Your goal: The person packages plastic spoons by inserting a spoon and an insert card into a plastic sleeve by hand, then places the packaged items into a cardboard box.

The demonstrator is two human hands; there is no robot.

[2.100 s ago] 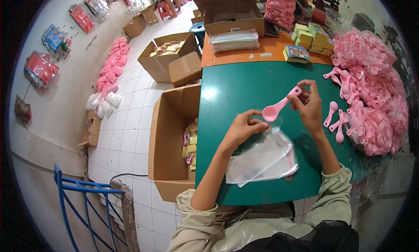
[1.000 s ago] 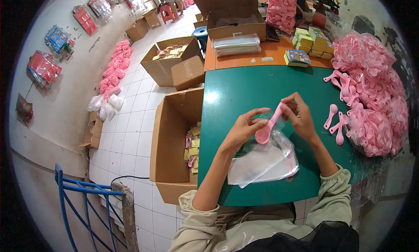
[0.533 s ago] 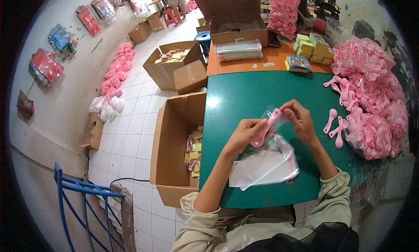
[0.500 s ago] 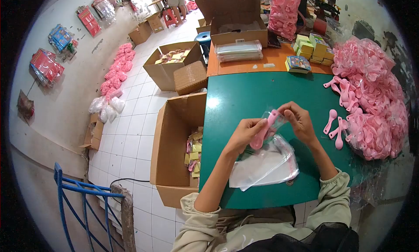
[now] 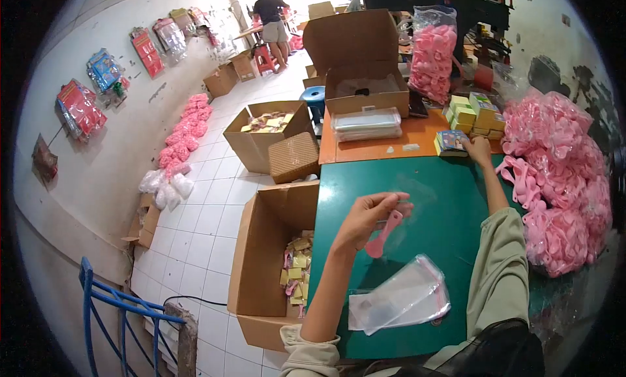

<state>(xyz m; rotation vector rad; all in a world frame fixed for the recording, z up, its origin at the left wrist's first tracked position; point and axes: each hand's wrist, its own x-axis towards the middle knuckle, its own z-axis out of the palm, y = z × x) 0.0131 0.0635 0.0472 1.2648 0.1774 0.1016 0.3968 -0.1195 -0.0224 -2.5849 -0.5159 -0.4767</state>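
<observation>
My left hand is closed above the green table, pinching a clear plastic bag with a pink spoon in it. The spoon hangs tilted, bowl end down. Farther off, my right hand reaches to a stack of small printed cards on the orange surface. Its fingers are bent against the stack's right edge; whether a single card is between them is hard to see. Flat clear plastic bags lie overlapping on the table below my left hand.
Bagged pink spoons pile up on the right, loose ones beside them. Yellow card stacks and packs of clear bags stand at the back. An open carton borders the table's left side. A person stands far behind.
My right hand has let go of the bag and moved forward to the card stack. My left hand keeps the bagged spoon. The view has tilted upward.
</observation>
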